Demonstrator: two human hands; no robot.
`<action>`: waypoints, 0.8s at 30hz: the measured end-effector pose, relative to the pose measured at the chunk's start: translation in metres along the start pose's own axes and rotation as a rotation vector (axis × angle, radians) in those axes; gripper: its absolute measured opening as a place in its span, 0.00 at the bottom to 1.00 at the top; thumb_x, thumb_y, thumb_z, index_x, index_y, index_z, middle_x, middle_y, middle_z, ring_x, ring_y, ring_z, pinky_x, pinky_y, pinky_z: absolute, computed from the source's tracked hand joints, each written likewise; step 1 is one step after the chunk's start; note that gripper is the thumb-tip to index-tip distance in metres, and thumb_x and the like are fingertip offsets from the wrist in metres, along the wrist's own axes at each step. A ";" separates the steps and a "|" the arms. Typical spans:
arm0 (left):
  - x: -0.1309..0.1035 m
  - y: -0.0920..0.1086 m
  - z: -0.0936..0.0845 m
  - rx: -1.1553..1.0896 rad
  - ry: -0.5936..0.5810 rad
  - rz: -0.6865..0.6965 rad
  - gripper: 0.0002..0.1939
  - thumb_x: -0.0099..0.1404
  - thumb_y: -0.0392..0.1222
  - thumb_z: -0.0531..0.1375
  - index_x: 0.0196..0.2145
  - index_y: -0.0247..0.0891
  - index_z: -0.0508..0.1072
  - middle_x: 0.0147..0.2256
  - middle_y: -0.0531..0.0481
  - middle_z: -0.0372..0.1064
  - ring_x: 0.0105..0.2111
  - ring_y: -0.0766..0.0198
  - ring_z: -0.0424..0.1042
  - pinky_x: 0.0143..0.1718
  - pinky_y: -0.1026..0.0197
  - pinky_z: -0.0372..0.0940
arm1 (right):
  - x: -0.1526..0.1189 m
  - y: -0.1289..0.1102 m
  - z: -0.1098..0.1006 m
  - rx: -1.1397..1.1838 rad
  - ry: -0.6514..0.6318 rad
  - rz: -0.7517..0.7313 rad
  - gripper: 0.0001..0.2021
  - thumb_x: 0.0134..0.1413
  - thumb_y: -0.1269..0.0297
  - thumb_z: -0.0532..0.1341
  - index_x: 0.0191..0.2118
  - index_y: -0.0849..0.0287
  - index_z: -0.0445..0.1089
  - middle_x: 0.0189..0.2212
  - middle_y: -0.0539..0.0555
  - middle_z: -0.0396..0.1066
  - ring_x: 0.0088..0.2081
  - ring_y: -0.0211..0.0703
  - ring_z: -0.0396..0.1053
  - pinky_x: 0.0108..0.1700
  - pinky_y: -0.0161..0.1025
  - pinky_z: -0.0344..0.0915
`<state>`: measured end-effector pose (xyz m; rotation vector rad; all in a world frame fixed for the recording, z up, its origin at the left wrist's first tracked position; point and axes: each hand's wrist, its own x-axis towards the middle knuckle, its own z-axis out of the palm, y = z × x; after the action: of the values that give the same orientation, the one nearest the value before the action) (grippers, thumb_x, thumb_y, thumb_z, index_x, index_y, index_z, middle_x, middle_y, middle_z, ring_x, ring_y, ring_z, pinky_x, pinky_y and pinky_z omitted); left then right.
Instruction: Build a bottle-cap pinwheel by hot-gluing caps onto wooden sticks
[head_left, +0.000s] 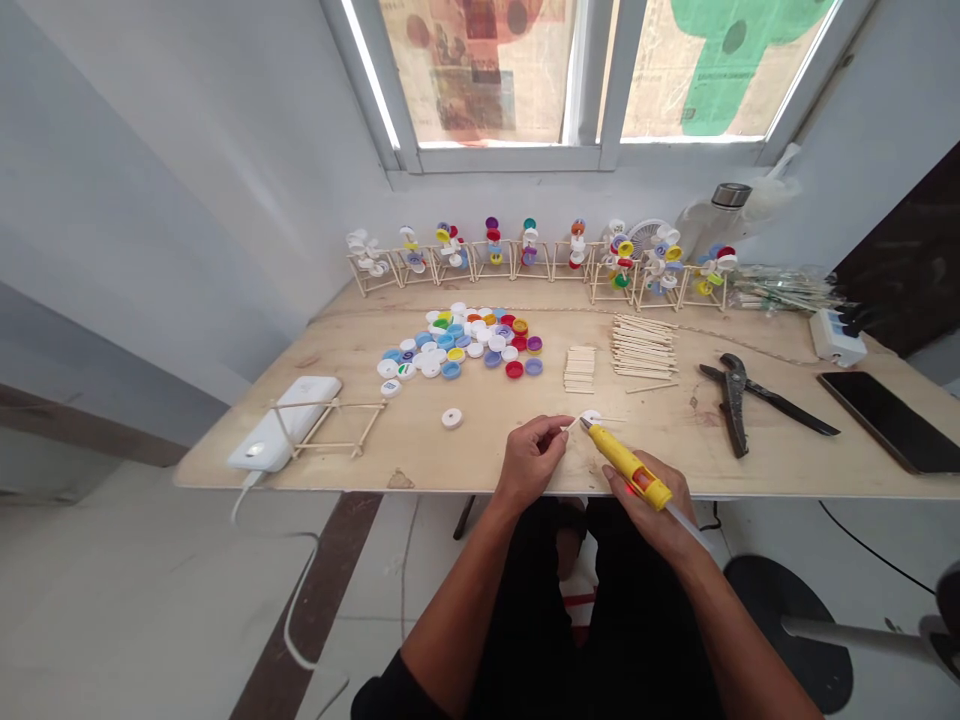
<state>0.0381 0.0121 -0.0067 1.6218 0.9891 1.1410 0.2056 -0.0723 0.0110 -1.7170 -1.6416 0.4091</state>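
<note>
The right hand (654,492) grasps a yellow glue gun (628,466), nozzle at a round white cap (591,415) on the wooden bench (480,440); the left hand (534,455) pinches a thin pale stick (572,424).

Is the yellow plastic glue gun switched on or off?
Apparently on: a small red light glows against the underside of the yellow plastic glue gun, by the right hand's fingers.

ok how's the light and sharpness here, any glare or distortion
Head view: backlit, the window blown out in bright strips; wide-angle stretch makes the walls slant; printing on the caps too soft to read; yellow glue gun fairly sharp.
</note>
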 end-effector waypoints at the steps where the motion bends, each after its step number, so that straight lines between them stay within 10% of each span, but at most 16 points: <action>1: 0.000 0.000 0.000 -0.002 0.002 0.001 0.12 0.58 0.39 0.58 0.39 0.36 0.77 0.31 0.48 0.73 0.28 0.66 0.69 0.31 0.64 0.65 | 0.000 -0.001 0.000 0.004 0.004 0.003 0.11 0.55 0.55 0.55 0.30 0.56 0.67 0.23 0.51 0.68 0.25 0.39 0.64 0.28 0.36 0.59; 24: 0.000 0.001 0.000 0.016 0.001 -0.011 0.13 0.58 0.40 0.57 0.40 0.37 0.76 0.29 0.49 0.72 0.26 0.67 0.67 0.28 0.65 0.62 | 0.001 -0.003 0.000 0.057 0.025 0.068 0.11 0.54 0.55 0.56 0.28 0.56 0.66 0.21 0.49 0.65 0.23 0.38 0.62 0.27 0.35 0.58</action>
<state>0.0381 0.0122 -0.0059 1.6269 1.0096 1.1292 0.2036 -0.0713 0.0137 -1.7322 -1.5423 0.4609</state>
